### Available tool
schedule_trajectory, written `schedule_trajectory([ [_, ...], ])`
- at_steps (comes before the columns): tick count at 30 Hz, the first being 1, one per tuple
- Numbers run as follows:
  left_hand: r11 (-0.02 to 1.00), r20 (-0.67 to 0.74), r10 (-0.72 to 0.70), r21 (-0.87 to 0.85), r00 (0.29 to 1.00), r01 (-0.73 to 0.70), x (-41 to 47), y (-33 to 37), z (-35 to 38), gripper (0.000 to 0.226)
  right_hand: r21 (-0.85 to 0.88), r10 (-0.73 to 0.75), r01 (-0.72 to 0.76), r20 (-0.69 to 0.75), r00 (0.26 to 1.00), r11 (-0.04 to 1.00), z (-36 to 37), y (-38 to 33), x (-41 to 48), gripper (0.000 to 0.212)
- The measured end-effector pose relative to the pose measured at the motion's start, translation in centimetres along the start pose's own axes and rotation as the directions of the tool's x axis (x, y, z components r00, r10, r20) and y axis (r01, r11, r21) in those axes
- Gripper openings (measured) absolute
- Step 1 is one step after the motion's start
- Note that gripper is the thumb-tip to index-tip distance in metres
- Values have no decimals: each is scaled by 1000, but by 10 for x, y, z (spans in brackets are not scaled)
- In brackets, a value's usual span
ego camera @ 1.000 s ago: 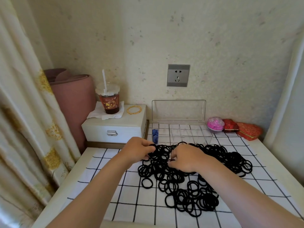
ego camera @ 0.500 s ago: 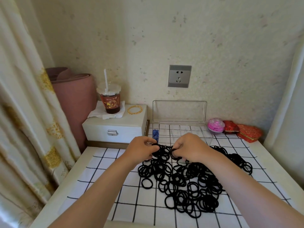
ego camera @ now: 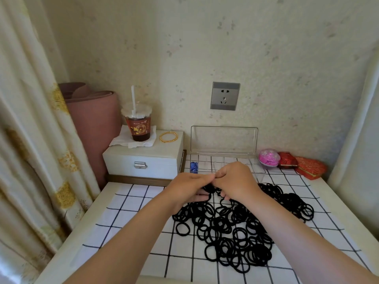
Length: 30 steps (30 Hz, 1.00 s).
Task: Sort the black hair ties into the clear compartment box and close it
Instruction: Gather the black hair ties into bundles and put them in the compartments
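Note:
A big pile of black hair ties (ego camera: 235, 228) lies spread on the checked cloth at mid-table. My left hand (ego camera: 188, 189) and my right hand (ego camera: 235, 181) meet just above the pile's far edge, fingers curled around a small bunch of black hair ties (ego camera: 209, 189) held between them. Behind the hands stands the clear compartment box (ego camera: 258, 171) with its lid (ego camera: 223, 140) upright against the wall. A blue item (ego camera: 193, 167) sits in its leftmost compartment. The hands hide much of the box.
A white drawer box (ego camera: 143, 160) at back left carries an iced drink cup (ego camera: 139, 124) on a napkin and a gold bangle (ego camera: 168, 137). A pink ball (ego camera: 269, 157) and red boxes (ego camera: 309, 167) sit at back right. Curtains hang on both sides.
Both hands lifted off the pile and came together, raising a bunch of hair ties slightly toward the box.

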<state>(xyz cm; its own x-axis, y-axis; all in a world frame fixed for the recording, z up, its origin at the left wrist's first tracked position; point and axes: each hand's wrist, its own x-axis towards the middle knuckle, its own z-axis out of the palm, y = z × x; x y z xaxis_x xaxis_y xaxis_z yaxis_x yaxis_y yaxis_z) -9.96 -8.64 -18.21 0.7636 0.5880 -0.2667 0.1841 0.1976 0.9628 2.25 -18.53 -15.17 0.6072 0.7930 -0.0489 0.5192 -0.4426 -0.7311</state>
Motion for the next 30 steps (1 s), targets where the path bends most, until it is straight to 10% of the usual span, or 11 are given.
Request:
schedule_trajectory([
  [9,986,-90,31,163,995,-16,3,-4,-13,21,38,-118,112,336,934,993,-8,15,7,22],
  [16,978,-152,37,207,988,-5,7,-4,-20,17,-483,-99,388,520,848,785,-20,35,2,42],
  [22,960,-116,49,281,992,-15,5,-6,-16,20,-579,-174,441,459,871,686,-4,46,8,24],
  [30,945,-191,139,320,972,-72,8,-9,-18,32,-34,-212,225,231,950,974,-19,31,12,3],
])
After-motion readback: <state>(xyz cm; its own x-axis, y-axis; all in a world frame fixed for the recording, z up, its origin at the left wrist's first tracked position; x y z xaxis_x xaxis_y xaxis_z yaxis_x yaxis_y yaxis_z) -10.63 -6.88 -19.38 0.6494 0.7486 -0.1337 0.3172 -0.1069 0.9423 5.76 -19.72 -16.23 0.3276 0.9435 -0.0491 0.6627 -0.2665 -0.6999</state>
